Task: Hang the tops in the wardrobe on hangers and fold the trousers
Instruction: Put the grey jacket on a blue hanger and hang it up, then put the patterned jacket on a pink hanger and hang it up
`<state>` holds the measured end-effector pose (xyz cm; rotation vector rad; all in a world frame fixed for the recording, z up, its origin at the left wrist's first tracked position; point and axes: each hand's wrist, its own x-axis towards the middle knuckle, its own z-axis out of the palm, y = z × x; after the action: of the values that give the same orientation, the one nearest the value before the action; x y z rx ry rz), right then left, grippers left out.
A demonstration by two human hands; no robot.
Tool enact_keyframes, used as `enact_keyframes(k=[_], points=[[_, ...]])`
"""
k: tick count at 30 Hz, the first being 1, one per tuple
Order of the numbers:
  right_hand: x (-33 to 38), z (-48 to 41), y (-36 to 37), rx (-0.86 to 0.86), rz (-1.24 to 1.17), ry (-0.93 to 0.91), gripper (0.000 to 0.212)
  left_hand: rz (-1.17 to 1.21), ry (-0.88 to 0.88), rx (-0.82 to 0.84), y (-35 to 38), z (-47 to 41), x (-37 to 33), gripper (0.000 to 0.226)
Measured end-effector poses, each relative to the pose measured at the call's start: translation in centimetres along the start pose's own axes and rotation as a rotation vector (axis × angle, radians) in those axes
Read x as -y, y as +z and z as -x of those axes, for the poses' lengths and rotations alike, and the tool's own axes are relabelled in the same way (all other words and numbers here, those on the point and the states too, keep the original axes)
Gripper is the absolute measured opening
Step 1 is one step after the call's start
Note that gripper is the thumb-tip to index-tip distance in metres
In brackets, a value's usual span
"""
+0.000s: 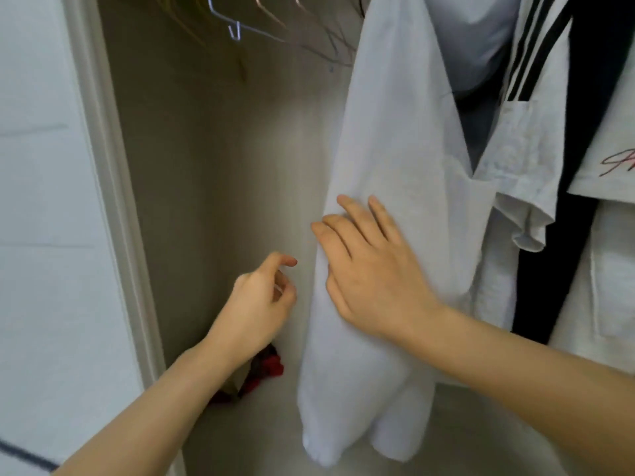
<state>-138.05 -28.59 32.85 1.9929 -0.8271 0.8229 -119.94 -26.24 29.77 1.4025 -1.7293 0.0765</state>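
Mostly wardrobe in view: open, pale inner walls, white frame down the left side.

Biggest item inside: white top, already hung, draped long from upper right down close to the wardrobe floor, hem bunched and doubled over at the bottom. Hanger under it hidden.

Right of it, more hung clothes, packed close:
- white one with black stripes, touching the white top
- dark garment, narrow vertical band
- white tee with pink script, at the far right edge, cut off by the frame

Bare forearms coming in from the bottom and bottom right.

Right hand: laid flat on the left part of the white top, fingers straight and slightly spread, pressing the cloth, not curled round it. Thumb along the fabric's left edge; can't tell whether tucked behind it.

Left hand: in the air just left of the top's edge, not touching it. Fingers loosely curled, forefinger and thumb near each other, holding nothing.

Up top, left of the clothes: several bare hangers, thin wire, only the lower parts in frame, blurred.

Smallest: red and dark bundle on the wardrobe floor in the left corner, partly behind the left wrist. Too blurred to say what.
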Motion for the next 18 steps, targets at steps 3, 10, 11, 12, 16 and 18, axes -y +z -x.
enact_keyframes(k=[3,10,11,12,16,18], points=[[1.1,2.0,-0.1,-0.018,-0.114,-0.081,0.055,-0.159,-0.035,-0.056,-0.8,3.8,-0.4,0.029],[5.4,7.4,-0.9,-0.086,-0.481,-0.188,0.035,-0.403,-0.207,-0.178,-0.8,15.8,-3.8,0.026],[6.4,8.3,-1.1,-0.082,-0.538,-0.202,0.034,-0.432,-0.249,-0.181,-0.8,17.8,-4.1,0.027],[7.6,9.3,-1.3,-0.074,-0.597,-0.218,0.034,-0.459,-0.300,-0.187,-0.9,19.8,-4.5,0.028],[12.8,13.3,-2.4,0.002,-0.812,-0.345,0.039,-0.570,-0.461,-0.207,-1.5,28.2,-5.2,0.026],[15.4,15.1,-2.7,0.052,-0.859,-0.462,0.040,-0.620,-0.551,-0.198,-2.0,32.6,-5.0,0.025]])
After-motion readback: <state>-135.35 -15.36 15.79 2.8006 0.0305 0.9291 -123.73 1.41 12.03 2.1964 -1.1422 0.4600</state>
